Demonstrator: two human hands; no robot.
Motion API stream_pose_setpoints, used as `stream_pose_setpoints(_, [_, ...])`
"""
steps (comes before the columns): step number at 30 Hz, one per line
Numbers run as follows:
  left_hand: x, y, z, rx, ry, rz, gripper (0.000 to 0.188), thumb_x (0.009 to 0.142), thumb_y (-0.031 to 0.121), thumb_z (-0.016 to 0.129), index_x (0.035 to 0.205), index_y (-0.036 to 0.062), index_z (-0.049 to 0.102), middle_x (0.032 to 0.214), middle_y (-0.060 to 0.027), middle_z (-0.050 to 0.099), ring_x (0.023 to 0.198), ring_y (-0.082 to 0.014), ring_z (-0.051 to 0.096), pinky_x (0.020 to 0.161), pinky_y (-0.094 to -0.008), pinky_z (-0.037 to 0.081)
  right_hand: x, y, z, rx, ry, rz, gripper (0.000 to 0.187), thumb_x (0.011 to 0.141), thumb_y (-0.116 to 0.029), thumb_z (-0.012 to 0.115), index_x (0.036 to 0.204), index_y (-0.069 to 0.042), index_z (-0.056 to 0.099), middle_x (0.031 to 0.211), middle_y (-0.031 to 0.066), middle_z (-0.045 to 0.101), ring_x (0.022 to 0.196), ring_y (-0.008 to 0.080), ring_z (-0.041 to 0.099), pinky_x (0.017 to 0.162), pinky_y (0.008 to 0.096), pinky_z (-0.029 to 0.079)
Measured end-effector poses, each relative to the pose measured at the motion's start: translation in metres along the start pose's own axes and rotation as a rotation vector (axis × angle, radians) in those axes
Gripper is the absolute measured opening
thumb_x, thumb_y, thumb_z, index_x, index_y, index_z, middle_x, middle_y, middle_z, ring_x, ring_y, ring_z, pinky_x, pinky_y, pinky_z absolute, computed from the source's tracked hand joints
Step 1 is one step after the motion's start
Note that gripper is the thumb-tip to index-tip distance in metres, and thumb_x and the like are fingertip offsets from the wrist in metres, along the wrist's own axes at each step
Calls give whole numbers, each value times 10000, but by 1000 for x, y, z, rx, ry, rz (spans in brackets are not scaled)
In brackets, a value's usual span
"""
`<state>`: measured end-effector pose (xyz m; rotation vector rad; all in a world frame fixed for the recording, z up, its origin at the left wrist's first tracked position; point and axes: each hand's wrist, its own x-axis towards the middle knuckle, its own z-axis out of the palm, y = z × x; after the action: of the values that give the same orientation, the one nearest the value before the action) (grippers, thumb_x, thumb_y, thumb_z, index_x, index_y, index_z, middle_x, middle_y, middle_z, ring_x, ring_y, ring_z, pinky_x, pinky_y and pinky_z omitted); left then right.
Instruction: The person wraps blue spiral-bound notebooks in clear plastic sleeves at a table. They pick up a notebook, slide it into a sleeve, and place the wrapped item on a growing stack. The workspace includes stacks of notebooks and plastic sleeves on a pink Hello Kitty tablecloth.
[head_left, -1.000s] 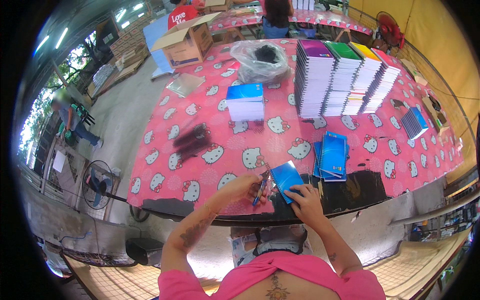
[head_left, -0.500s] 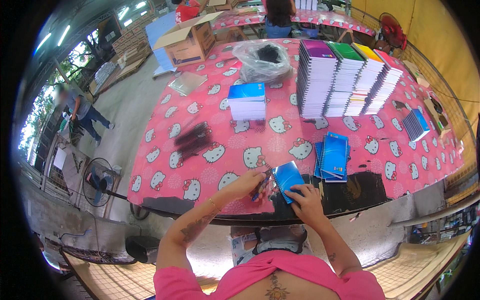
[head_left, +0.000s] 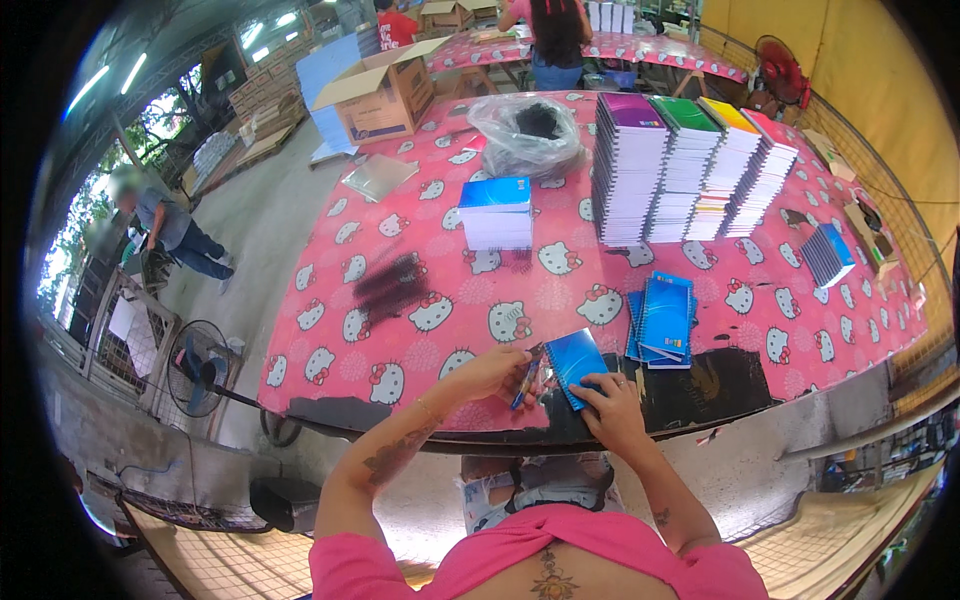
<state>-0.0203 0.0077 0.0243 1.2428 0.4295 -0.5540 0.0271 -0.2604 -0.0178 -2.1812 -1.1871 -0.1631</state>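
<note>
A blue spiral notebook (head_left: 574, 355) lies at a slant near the table's front edge. My right hand (head_left: 608, 400) is on its lower right part, fingers bent over the cover and gripping it. To the left of the notebook, my left hand (head_left: 490, 374) is closed around a small hand tool with blue handles (head_left: 523, 388), which looks like pliers. Its tip is close to the upper end of the notebook's wire coil; contact is too small to make out. A few blue notebooks (head_left: 667, 318) lie overlapped to the right of my hands.
Tall notebook stacks (head_left: 630, 180) stand at the back right, and a shorter blue-topped stack (head_left: 496, 215) is mid-table. Black wire coils (head_left: 392, 285) lie left. Behind are a plastic bag (head_left: 525, 140) and a cardboard box (head_left: 385, 95). A fan (head_left: 197, 368) stands left; other people are beyond.
My left hand has turned the tool slightly, so its blue handle shows more. My right hand and the notebook stay nearly in place. A person at the far table has shifted.
</note>
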Motion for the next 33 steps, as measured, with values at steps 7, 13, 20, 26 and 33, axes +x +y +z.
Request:
stream_pose_setpoints(7, [-1, 7, -10, 31, -47, -45, 338, 1029, 269, 474, 1107, -46, 572, 931, -188, 695, 786, -332, 722, 702, -453, 601, 0, 0, 0, -14, 16, -18, 404, 744, -75, 735, 1136, -175, 718, 1159, 25, 623, 1107, 268, 553, 909, 429, 423])
stream_pose_setpoints(13, [7, 9, -14, 689, 104, 76, 330, 1020, 272, 481, 1116, -31, 569, 904, -201, 684, 726, -309, 696, 664, -443, 571, 1, -3, -2, 6, 11, 0, 399, 743, -62, 715, 1127, -168, 731, 1160, 35, 631, 1102, 285, 546, 932, 427, 417])
stream_pose_setpoints(20, [0, -7, 10, 1503, 449, 381, 369, 987, 345, 516, 1196, 53, 605, 1096, -197, 659, 996, -366, 658, 770, -482, 538, 1, 0, 0, 16, -1, -8, 410, 738, -63, 722, 1133, -171, 729, 1173, 29, 625, 1114, 281, 541, 926, 429, 413])
stream_pose_setpoints(26, [-2, 17, -40, 1728, 527, 498, 445, 983, 291, 502, 1370, 73, 528, 1096, -232, 630, 1089, -378, 614, 857, -528, 503, -3, 0, -2, 0, -11, 24, 399, 745, -73, 722, 1130, -174, 726, 1176, 32, 626, 1121, 283, 544, 930, 441, 411])
stream_pose_setpoints(33, [111, 39, -161, 1590, 1138, 831, 253, 897, 93, 531, 1121, 11, 616, 1038, -212, 649, 969, -410, 615, 808, -520, 504, -2, 4, 0, -2, 10, -24, 407, 752, -86, 730, 1148, -181, 718, 1177, 34, 627, 1119, 283, 552, 931, 443, 417])
